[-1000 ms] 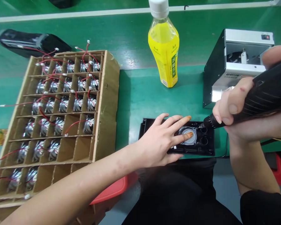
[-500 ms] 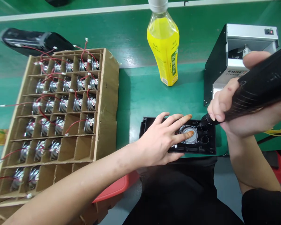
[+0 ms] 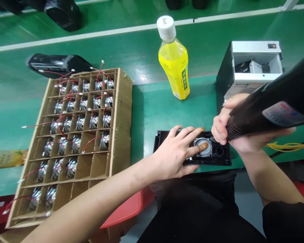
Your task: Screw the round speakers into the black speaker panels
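Item: flat black plastic housing (image 3: 192, 158) at the near table edge, a round silver speaker (image 3: 204, 148) seated in it.
Left hand (image 3: 176, 153): open, fingers spread, pressing the speaker down.
Right hand (image 3: 233, 133): wrapped around a black electric screwdriver (image 3: 271, 109), tip at the housing's far right corner.
Risk: the bit may slip onto the nearby fingertips or the cone.
Surroundings: brown cardboard divider tray (image 3: 120, 121) of wired speakers, left; yellow drink bottle (image 3: 174, 64), far; grey metal box (image 3: 248, 72), far right, close behind the tool.

Both forearms are bare. The left hand (image 3: 176, 153) has orange-tinted fingertips; the right hand (image 3: 239, 135) shows a black sleeve edge near its elbow. Black clothing covers the lap.
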`<control>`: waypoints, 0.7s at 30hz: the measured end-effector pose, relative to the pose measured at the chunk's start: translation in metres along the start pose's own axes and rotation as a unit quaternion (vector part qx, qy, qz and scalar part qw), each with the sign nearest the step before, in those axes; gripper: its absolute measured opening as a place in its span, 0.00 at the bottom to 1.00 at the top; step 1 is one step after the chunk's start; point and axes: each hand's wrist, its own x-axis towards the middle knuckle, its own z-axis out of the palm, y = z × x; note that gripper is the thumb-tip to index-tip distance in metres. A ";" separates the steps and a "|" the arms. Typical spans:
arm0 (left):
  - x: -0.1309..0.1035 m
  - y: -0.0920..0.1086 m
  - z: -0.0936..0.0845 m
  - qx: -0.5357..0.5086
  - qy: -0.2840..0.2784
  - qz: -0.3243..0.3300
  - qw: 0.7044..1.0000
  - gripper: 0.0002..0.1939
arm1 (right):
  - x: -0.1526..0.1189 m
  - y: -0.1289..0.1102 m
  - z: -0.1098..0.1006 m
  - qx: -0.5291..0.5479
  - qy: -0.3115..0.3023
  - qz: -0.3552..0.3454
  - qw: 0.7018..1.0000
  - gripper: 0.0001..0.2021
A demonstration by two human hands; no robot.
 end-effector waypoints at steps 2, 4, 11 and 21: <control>0.001 0.001 -0.002 0.002 -0.006 -0.002 1.000 0.31 | -0.001 0.006 -0.004 0.048 -0.049 -0.054 0.996 0.26; 0.002 0.002 -0.004 0.003 -0.014 -0.005 1.000 0.31 | -0.002 0.014 -0.009 0.075 -0.096 -0.095 0.988 0.22; 0.001 0.003 -0.004 0.008 -0.011 -0.002 1.000 0.30 | -0.007 0.026 -0.022 0.105 -0.174 -0.100 0.974 0.26; -0.016 0.008 0.001 0.067 0.028 -0.012 0.997 0.36 | -0.009 -0.041 -0.033 0.010 -0.024 -0.169 0.985 0.24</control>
